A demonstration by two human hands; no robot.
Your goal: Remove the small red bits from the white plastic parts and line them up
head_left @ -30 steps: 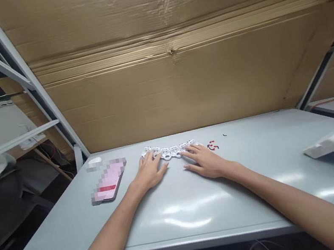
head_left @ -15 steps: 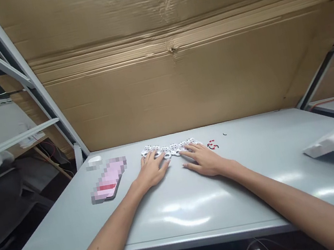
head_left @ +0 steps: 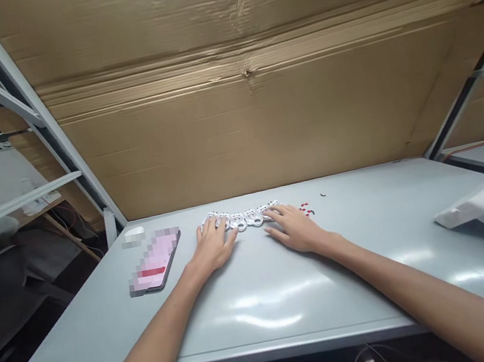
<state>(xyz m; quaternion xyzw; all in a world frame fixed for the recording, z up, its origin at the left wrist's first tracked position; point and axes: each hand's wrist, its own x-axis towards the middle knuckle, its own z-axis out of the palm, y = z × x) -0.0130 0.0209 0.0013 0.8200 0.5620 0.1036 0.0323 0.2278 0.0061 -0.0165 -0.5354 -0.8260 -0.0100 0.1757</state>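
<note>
On my feed, the left hand [head_left: 211, 249] and right hand [head_left: 297, 230] are spread, each grip open, fingers over opposite ends of a curved row of white pieces [head_left: 253, 217] toward the table's [head_left: 252, 291] back. I see small red bits [head_left: 305, 205] just beside the right hand.

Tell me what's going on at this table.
A person has both bare hands at a row of small white pieces lying on the grey table. The left hand is over the row's left part, the right hand over its right part; neither is lifting a piece. Small red bits lie beside the right hand, and a phone left of the left hand.
</note>
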